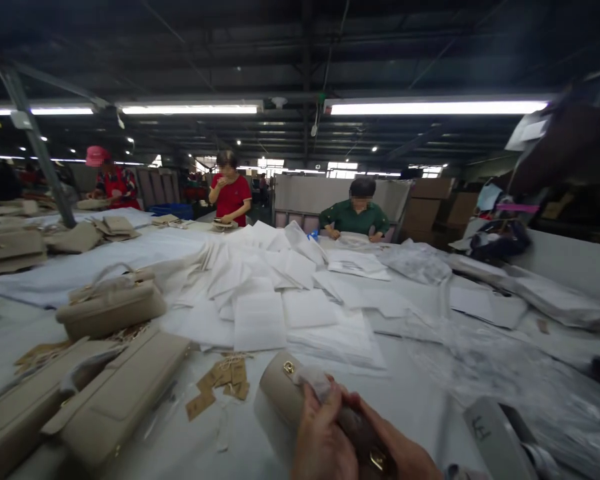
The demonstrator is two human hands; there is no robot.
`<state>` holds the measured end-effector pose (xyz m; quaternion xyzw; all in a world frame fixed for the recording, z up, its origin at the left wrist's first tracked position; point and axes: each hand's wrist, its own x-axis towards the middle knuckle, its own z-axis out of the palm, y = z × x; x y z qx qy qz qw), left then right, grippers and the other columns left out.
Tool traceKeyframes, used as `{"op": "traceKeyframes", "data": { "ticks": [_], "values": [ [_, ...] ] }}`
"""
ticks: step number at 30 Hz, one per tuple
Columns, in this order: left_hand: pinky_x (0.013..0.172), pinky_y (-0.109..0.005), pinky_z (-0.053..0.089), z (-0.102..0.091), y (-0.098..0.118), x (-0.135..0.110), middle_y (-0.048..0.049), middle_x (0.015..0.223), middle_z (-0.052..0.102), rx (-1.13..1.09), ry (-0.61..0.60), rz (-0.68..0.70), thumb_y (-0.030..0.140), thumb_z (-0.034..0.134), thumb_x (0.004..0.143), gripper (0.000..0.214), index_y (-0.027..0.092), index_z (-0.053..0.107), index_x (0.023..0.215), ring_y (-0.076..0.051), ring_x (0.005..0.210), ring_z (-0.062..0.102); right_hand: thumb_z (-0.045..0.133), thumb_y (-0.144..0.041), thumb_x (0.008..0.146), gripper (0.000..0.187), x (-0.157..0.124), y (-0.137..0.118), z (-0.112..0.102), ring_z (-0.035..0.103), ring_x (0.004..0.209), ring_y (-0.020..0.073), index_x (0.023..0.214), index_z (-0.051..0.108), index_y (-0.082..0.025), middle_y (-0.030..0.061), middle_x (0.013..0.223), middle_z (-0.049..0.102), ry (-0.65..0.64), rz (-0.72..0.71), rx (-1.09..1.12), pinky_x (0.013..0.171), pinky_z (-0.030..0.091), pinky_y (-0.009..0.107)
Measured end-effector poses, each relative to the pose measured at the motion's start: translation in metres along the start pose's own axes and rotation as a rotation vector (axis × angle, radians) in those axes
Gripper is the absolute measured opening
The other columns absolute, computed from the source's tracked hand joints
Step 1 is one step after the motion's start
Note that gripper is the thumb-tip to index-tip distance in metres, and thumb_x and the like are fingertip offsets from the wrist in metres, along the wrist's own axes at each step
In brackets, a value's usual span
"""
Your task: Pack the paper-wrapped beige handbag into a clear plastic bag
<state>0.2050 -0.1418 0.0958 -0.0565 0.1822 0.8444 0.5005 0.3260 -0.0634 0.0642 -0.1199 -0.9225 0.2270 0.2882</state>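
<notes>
A beige handbag with gold-coloured metal rings stands tilted at the table's front edge, close to me. Around the bag's top, both my hands are closed. My left hand pinches a translucent white wrapping near one ring, thumb on top. My right hand lies along the other side of the bag, its fingers curled at the same wrapped part; some fingertips are hidden. Just left of the bag lie several brown paper tags with white strings.
More beige handbags lie at the left. A heap of white foam sheets covers the table's middle. Clear plastic bags spread over the right, beside a grey box-like device. Co-workers work across the table.
</notes>
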Motion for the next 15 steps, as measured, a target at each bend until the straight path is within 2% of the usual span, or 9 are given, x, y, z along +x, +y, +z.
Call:
{"op": "traceKeyframes", "data": {
  "ticks": [3, 5, 8, 10, 11, 12, 13, 15],
  "values": [
    [0.081, -0.029, 0.046, -0.026, -0.013, 0.006, 0.0020, 0.079, 0.061, 0.071, -0.069, -0.008, 0.033, 0.088, 0.057, 0.043, 0.022, 0.056, 0.084, -0.014, 0.077, 0.061, 0.067, -0.030, 0.080, 0.065, -0.003, 0.015, 0.019, 0.063, 0.113, 0.0248, 0.141, 0.045, -0.023, 0.0078, 0.131, 0.061, -0.124, 0.156, 0.101, 0.091, 0.053, 0.028],
    [0.083, -0.029, 0.045, -0.044, -0.006, 0.008, -0.0003, 0.080, 0.063, 0.219, -0.126, -0.068, 0.035, 0.088, 0.057, 0.042, 0.020, 0.059, 0.083, -0.017, 0.083, 0.062, 0.062, -0.029, 0.085, 0.052, -0.006, 0.022, 0.039, 0.069, 0.102, 0.0219, 0.135, 0.051, -0.024, 0.0048, 0.118, 0.070, -0.176, 0.233, 0.134, 0.084, 0.057, 0.025],
    [0.086, -0.028, 0.044, -0.068, 0.032, 0.005, -0.0031, 0.086, 0.067, 0.511, -0.210, -0.200, 0.037, 0.088, 0.057, 0.044, 0.018, 0.064, 0.089, -0.018, 0.091, 0.063, 0.060, -0.040, 0.088, 0.033, -0.013, 0.030, 0.067, 0.073, 0.084, 0.0201, 0.117, 0.065, -0.024, 0.0036, 0.099, 0.076, -0.106, 0.200, 0.025, 0.071, 0.060, 0.023],
    [0.081, -0.026, 0.047, -0.083, 0.073, -0.001, -0.0059, 0.088, 0.069, 0.716, -0.248, -0.289, 0.043, 0.081, 0.068, 0.040, 0.016, 0.066, 0.093, -0.018, 0.091, 0.064, 0.058, -0.043, 0.089, 0.031, -0.017, 0.032, 0.079, 0.073, 0.086, 0.0200, 0.111, 0.067, -0.022, 0.0057, 0.100, 0.076, 0.008, 0.067, -0.113, 0.071, 0.060, 0.024],
    [0.074, -0.025, 0.049, -0.090, 0.095, -0.003, -0.0069, 0.085, 0.070, 0.814, -0.229, -0.320, 0.047, 0.075, 0.074, 0.038, 0.015, 0.067, 0.092, -0.018, 0.086, 0.066, 0.056, -0.042, 0.091, 0.031, -0.020, 0.033, 0.082, 0.073, 0.088, 0.0199, 0.112, 0.066, -0.022, 0.0068, 0.102, 0.075, 0.044, -0.028, -0.170, 0.074, 0.060, 0.025],
    [0.060, -0.024, 0.049, -0.098, 0.117, -0.005, -0.0059, 0.075, 0.069, 0.893, -0.173, -0.257, 0.053, 0.069, 0.078, 0.039, 0.015, 0.066, 0.088, -0.017, 0.072, 0.066, 0.054, -0.040, 0.092, 0.029, -0.022, 0.033, 0.084, 0.072, 0.090, 0.0195, 0.112, 0.066, -0.021, 0.0076, 0.103, 0.075, 0.061, -0.129, -0.211, 0.075, 0.060, 0.025],
    [0.050, -0.023, 0.045, -0.105, 0.136, -0.006, -0.0038, 0.066, 0.066, 0.979, -0.101, -0.125, 0.056, 0.064, 0.081, 0.040, 0.016, 0.066, 0.084, -0.016, 0.062, 0.063, 0.053, -0.037, 0.093, 0.027, -0.025, 0.032, 0.086, 0.072, 0.092, 0.0191, 0.110, 0.066, -0.021, 0.0082, 0.104, 0.075, 0.060, -0.216, -0.241, 0.076, 0.060, 0.025],
    [0.059, -0.025, 0.049, -0.119, 0.166, -0.002, -0.0046, 0.075, 0.069, 1.194, 0.047, 0.202, 0.055, 0.058, 0.085, 0.037, 0.018, 0.067, 0.087, -0.018, 0.072, 0.064, 0.052, -0.034, 0.093, 0.023, -0.032, 0.030, 0.087, 0.071, 0.093, 0.0191, 0.105, 0.066, -0.020, 0.0094, 0.106, 0.074, 0.045, -0.338, -0.284, 0.076, 0.059, 0.025]
  ]
}}
